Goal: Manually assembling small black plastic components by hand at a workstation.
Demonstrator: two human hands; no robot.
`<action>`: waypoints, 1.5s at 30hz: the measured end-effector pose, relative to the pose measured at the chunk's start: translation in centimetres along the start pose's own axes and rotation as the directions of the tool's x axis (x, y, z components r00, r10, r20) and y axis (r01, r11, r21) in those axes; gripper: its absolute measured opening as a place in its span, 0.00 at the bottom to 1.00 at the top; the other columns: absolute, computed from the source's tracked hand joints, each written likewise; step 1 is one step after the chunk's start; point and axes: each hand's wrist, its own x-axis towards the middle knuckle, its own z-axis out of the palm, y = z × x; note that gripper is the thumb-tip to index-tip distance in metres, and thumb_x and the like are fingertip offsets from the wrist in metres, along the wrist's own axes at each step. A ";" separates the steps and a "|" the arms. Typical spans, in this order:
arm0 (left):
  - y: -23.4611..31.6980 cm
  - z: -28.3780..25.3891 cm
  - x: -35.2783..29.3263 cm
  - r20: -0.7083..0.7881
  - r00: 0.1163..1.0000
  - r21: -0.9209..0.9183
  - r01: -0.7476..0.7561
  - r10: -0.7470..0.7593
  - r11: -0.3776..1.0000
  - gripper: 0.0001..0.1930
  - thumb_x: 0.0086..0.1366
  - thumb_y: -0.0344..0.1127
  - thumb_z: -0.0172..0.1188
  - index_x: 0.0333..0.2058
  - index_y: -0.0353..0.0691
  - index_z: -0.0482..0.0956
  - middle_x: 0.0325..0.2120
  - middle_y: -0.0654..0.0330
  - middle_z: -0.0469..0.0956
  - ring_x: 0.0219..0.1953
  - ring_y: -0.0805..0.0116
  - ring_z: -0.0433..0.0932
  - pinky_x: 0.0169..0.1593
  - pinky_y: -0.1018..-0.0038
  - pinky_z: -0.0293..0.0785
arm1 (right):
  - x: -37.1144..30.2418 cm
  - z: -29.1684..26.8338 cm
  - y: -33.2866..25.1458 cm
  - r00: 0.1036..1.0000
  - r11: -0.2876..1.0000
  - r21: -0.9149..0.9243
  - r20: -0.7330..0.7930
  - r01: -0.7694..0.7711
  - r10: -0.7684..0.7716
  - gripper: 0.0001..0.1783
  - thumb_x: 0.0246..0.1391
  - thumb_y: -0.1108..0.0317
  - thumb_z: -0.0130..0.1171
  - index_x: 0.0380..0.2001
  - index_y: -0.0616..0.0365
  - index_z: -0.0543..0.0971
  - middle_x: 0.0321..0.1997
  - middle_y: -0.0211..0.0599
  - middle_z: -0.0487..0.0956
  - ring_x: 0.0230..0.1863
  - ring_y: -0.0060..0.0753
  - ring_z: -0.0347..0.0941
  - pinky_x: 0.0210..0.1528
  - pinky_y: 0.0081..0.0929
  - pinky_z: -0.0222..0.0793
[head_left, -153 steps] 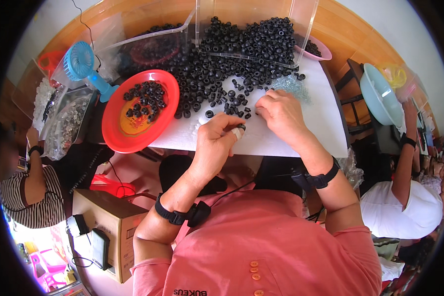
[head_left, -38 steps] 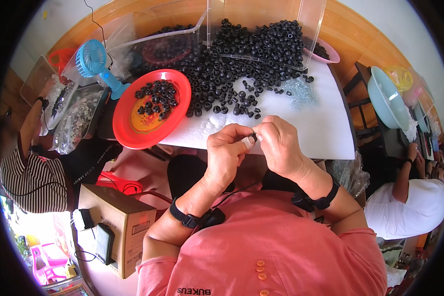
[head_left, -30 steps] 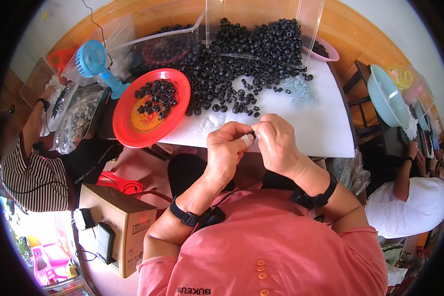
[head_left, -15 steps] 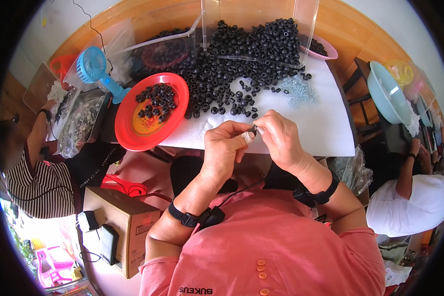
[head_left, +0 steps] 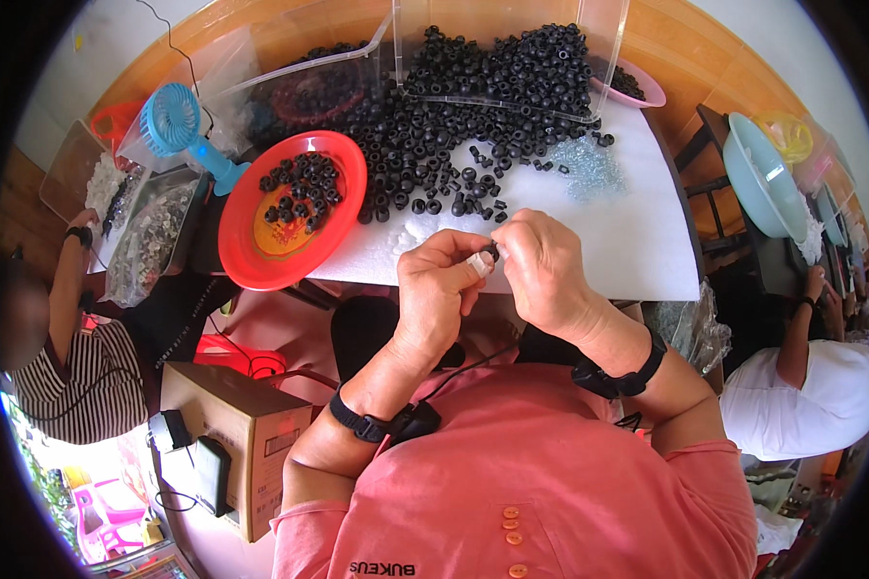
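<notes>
The left grip (head_left: pixel 436 278) is pinched closed on a small black bead (head_left: pixel 492 252); the right grip (head_left: pixel 545 264), fingertips together, is just beside it, any contents hidden. Beyond both, loose beads (head_left: pixel 417 162) strew the counter (head_left: pixel 637 253); leftward sits a red plate (head_left: pixel 236 224).

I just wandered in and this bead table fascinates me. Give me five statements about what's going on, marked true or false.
1. The person's left hand pinches a small black bead. True.
2. The right hand rests inside the round red plastic plate. False: its fingertips are at the bead, well right of the plate.
3. The light-blue plastic handheld fan stands left of that plate. True.
4. The plate holds clear glass marbles. False: it holds loose black beads.
5. Small translucent pale-blue pieces lie on the white sheet. True.
</notes>
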 end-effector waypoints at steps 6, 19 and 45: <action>-0.4 0.1 0.1 -0.030 0.999 -0.020 -0.014 0.014 1.000 0.05 0.61 0.24 0.62 0.35 0.31 0.78 0.22 0.63 0.74 0.16 0.82 0.65 0.16 0.85 0.56 | -0.3 0.6 -0.2 0.964 0.913 0.317 0.012 -0.256 0.266 0.08 0.45 0.83 0.50 0.31 0.63 0.71 0.27 0.45 0.72 0.27 0.50 0.71 0.28 0.40 0.66; -0.5 -0.5 0.1 0.039 0.999 -0.034 -0.027 0.028 0.999 0.05 0.62 0.24 0.60 0.36 0.30 0.78 0.24 0.60 0.77 0.18 0.77 0.70 0.20 0.82 0.65 | -1.1 -0.6 -0.2 0.986 0.914 0.372 0.079 -0.164 0.145 0.12 0.45 0.84 0.56 0.36 0.63 0.72 0.27 0.39 0.69 0.23 0.39 0.69 0.25 0.33 0.66; 0.2 -0.1 -1.1 0.145 0.989 0.160 -0.009 -0.015 0.987 0.07 0.65 0.30 0.58 0.35 0.30 0.79 0.22 0.60 0.77 0.18 0.78 0.70 0.21 0.83 0.64 | -0.9 -0.2 -0.3 0.990 0.966 0.221 -0.001 -0.136 0.139 0.14 0.40 0.78 0.64 0.31 0.58 0.70 0.23 0.35 0.72 0.21 0.39 0.73 0.22 0.32 0.67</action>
